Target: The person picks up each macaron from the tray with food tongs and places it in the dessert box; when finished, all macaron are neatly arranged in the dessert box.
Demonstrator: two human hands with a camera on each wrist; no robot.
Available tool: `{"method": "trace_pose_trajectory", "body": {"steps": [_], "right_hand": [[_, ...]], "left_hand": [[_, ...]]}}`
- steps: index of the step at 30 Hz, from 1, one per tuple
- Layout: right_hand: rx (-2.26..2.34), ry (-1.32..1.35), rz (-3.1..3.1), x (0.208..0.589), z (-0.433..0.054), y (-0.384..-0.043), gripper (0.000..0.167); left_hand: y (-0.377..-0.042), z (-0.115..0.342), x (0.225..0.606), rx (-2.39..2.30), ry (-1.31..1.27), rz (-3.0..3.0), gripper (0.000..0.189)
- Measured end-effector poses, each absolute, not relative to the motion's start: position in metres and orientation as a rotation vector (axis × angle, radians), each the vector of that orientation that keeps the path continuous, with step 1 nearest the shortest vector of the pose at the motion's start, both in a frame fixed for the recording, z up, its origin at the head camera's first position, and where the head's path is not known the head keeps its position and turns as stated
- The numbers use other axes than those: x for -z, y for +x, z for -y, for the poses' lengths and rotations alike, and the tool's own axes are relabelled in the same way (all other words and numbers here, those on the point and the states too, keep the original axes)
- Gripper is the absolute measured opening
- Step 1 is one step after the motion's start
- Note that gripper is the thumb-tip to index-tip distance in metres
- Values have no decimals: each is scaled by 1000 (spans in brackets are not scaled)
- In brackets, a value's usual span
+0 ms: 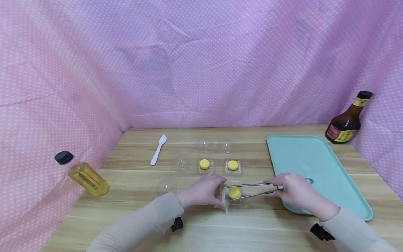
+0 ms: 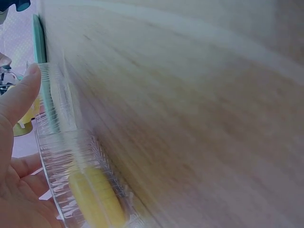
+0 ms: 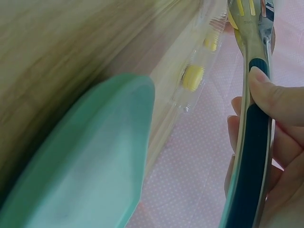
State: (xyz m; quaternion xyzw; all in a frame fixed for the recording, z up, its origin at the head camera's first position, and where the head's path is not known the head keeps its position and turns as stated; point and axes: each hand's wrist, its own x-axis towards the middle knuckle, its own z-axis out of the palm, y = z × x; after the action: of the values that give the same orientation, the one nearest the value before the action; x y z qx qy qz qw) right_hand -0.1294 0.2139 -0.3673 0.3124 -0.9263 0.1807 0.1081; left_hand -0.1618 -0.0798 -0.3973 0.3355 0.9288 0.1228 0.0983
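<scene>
In the head view my right hand (image 1: 297, 194) grips metal tongs (image 1: 253, 197) whose arms reach left. Between their tips sits a round yellow macaron (image 1: 234, 192), at a small clear plastic box base (image 1: 225, 196). My left hand (image 1: 204, 190) holds this base by its left side, thumb in front and fingers behind. The left wrist view shows the thumb (image 2: 23, 92) against the ribbed clear plastic (image 2: 50, 102). Dark grip panels (image 3: 256, 147) line the tongs in the right wrist view. Behind, two more yellow macarons (image 1: 204, 164) (image 1: 232, 165) rest in clear bases.
Several clear domed lids (image 1: 181, 163) lie left of and behind the bases. A pale green tray (image 1: 305, 157) lies on the right of the wooden table (image 1: 132, 185). A white spoon (image 1: 158, 150), an oil bottle (image 1: 89, 178) at left and a dark sauce bottle (image 1: 344, 124) stand about.
</scene>
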Motion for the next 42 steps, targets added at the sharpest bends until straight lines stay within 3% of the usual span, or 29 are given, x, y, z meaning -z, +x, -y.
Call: {"method": "trace_pose_trajectory", "body": {"steps": [24, 35, 42], "right_hand": [[-550, 924, 2752, 368, -216, -131, 38], [-623, 849, 2841, 367, -220, -131, 49], [-653, 827, 2810, 367, -223, -132, 69]], "left_hand": [[-160, 78, 395, -390, 1004, -2746, 86], [-159, 77, 395, -374, 1016, -2747, 85], [-159, 77, 394, -372, 1002, -2742, 87]]}}
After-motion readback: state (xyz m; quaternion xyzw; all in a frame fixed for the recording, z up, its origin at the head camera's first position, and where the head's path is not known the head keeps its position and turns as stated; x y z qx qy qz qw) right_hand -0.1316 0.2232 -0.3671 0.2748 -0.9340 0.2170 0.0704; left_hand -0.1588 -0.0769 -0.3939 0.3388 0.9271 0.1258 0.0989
